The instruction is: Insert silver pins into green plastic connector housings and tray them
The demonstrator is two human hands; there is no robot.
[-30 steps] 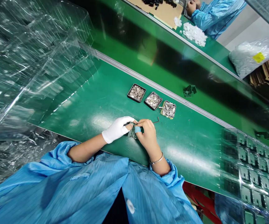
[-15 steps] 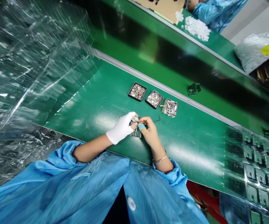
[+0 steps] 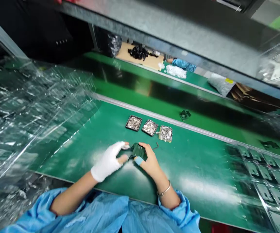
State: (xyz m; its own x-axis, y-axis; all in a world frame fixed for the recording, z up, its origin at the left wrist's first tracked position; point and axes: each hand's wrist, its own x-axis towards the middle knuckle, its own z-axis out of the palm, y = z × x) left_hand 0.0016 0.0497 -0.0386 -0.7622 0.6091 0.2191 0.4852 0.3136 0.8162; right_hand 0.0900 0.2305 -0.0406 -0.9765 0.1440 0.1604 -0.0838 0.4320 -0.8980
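Note:
My right hand, with a blue wrap on its thumb, grips a small dark green block-like part between thumb and fingers, just above the bench. To the left of that part is my left hand in a white glove with bare fingertips. Its thumb and fingers are spread apart, with nothing held between them. A thin L-shaped hex key lies just beyond my right fingers. Farther back sit three small trays of shiny metal pieces: a left tray, a middle tray and a right tray.
Clear plastic trays are piled at the left. Another clear tray with dark parts stands at the right. Beyond the metal rail, a dark part lies on a green surface. Across it, a co-worker's blue sleeve shows near white pieces.
My view has tilted up, showing more of the far side. My left hand has come away from the part and spread its fingers. The part now sits in my right hand.

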